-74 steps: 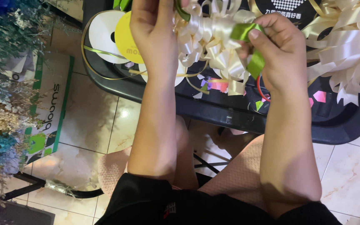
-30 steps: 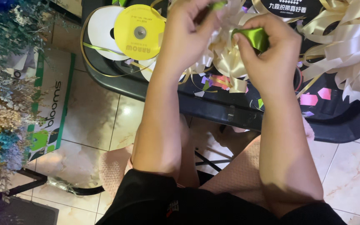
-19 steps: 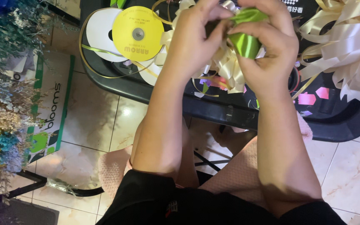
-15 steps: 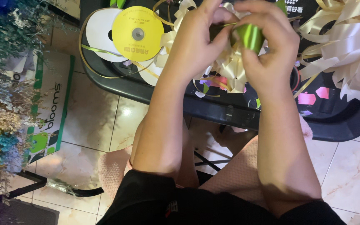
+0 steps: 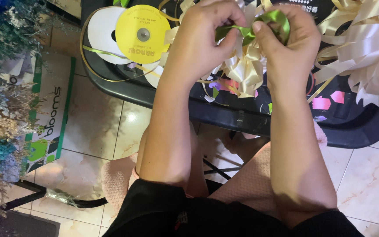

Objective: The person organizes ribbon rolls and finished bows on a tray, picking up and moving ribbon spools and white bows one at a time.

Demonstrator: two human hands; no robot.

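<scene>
My left hand (image 5: pixel 207 39) and right hand (image 5: pixel 288 41) both pinch the green ribbon (image 5: pixel 259 27) taut above the cream bow (image 5: pixel 244 70), at the black tray's (image 5: pixel 242 120) near edge, to shape its loop.

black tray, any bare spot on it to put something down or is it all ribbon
Mostly crowded. The yellow spool fills the black tray's left end, the cream bow the middle under the left hand and right hand, which pinch a green ribbon, and cream loops the right. The barest patch lies by the pink scraps, toward the front rim.
</scene>
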